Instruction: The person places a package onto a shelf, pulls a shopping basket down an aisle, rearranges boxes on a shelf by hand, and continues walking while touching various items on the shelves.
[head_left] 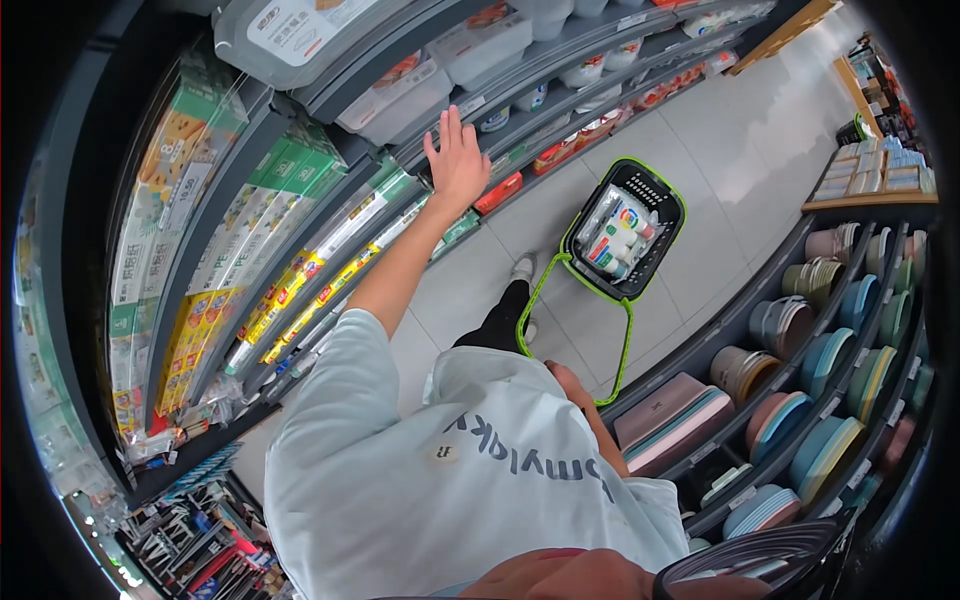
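Observation:
My left hand [459, 160] reaches out to the shelf on the left, its fingers stretched and the thumb apart, holding nothing. It is over the shelf edge, close to clear plastic containers [400, 100]; contact cannot be made out. Low by my hip, my right hand [570, 385] is closed round the green handle [628, 345] of a black shopping basket [675, 215]; its fingers are partly hidden. The basket hangs out in front of me, tilted, with a white package [612, 215] with colourful print and white bottles [632, 245] inside.
Boxed goods [250, 230] fill the curved shelves on the left. Bowls [780, 325] and pink boxes [670, 415] stand on the right shelves. Grey floor tiles [700, 150] run between. A wooden display [870, 170] is at the upper right, and hanging tools [215, 535] are at the lower left.

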